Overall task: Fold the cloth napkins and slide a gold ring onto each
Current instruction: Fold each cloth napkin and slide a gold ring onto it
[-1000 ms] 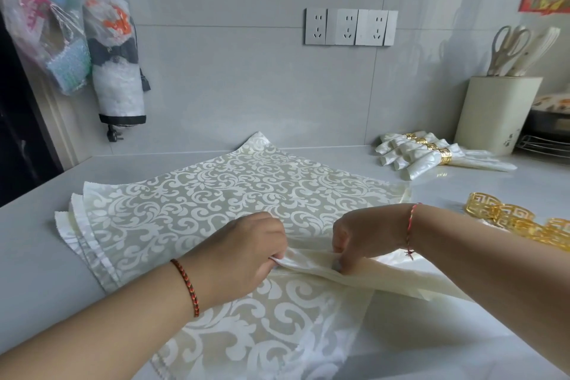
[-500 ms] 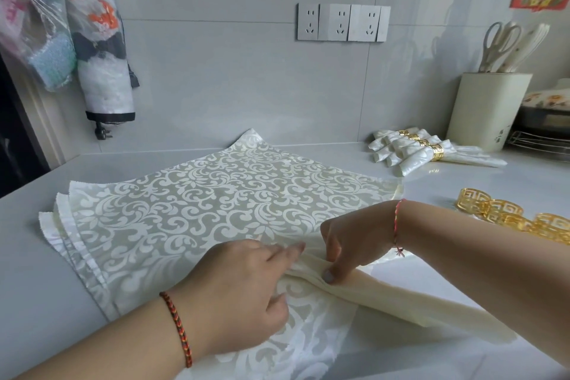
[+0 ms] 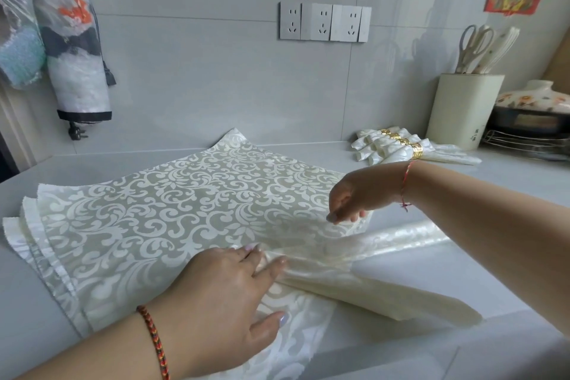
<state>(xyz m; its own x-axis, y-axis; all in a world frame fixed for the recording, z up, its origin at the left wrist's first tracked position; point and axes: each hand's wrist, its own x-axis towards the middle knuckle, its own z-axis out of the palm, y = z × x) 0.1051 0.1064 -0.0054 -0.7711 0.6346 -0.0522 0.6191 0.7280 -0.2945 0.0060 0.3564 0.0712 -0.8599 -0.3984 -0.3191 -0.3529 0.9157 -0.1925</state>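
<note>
Two hands on top damask napkin (image 3: 185,210), part-folded on napkin stack at worktop (image 3: 462,287) front edge. Left hand (image 3: 225,290) fingers spread, pressing pleat; right hand (image 3: 357,194) pinching next fold. Risk: slippery pleats springing open if left pressure eases; stack beneath may drag along.

Bare grey counter (image 3: 401,345) lies open at front right; finished ringed napkins (image 3: 398,148) and a utensil holder (image 3: 459,111) (back right) crowd the wall.
</note>
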